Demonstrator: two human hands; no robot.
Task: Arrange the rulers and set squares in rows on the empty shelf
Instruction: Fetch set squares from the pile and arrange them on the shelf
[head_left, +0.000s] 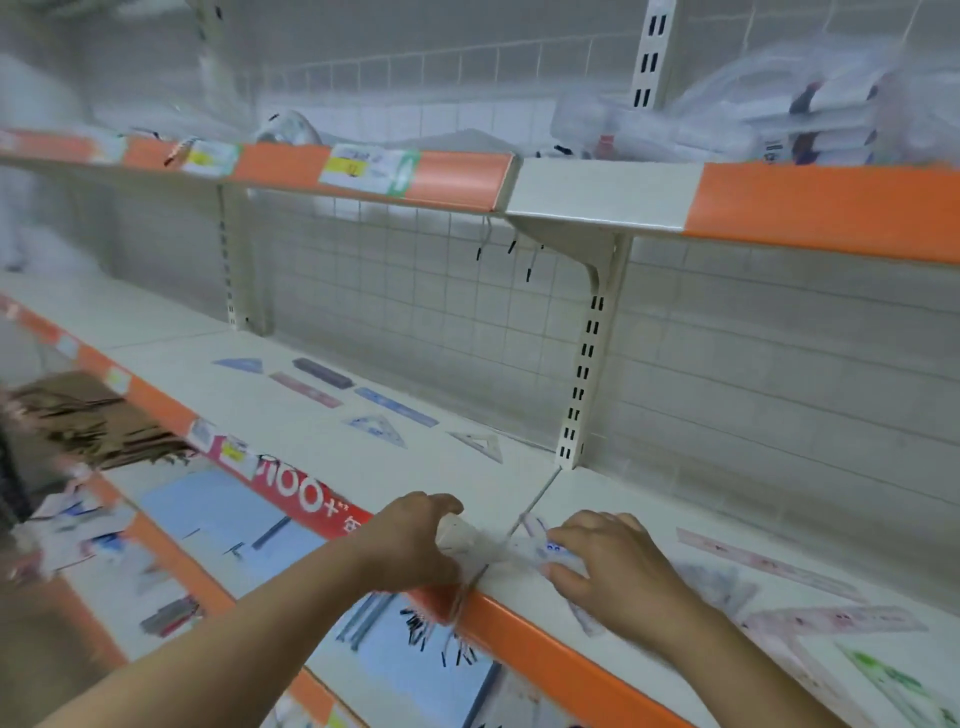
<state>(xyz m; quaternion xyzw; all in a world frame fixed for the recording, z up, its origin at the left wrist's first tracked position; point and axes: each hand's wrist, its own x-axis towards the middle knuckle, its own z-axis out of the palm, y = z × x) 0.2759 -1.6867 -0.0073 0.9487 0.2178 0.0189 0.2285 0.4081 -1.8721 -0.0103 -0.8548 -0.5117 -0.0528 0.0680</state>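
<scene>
Clear ruler (511, 551), blurred, lies at shelf (363, 467) front edge, 6 o'clock in frame. Left hand (415, 540) curled round its left end, right hand (618, 566) pinching its right end. Flat toward 11 o'clock: blue ruler (397, 408), pink ruler (306, 389), blue set square (379, 428), clear set square (480, 444). Long pink ruler (769, 564) at 3 o'clock.

Back wall: a white wire grid panel (415, 291) runs behind the shelving, with pale board showing through it.
Uprights: cream slotted posts (586, 374) stand against the grid, and a curved bracket (566, 234) sits under the upper shelf.
Upper shelf (597, 189): cream, with an orange edge strip (831, 210) and price labels (371, 169); clear plastic packs (727, 119) are piled at its right.
Middle shelf (171, 348): cream boards meet at a seam; the front edge is orange and carries a red banner (306, 499).
Lower left: a stack of brown paper (93, 415).
Light: soft and even, no hard shadows.
</scene>
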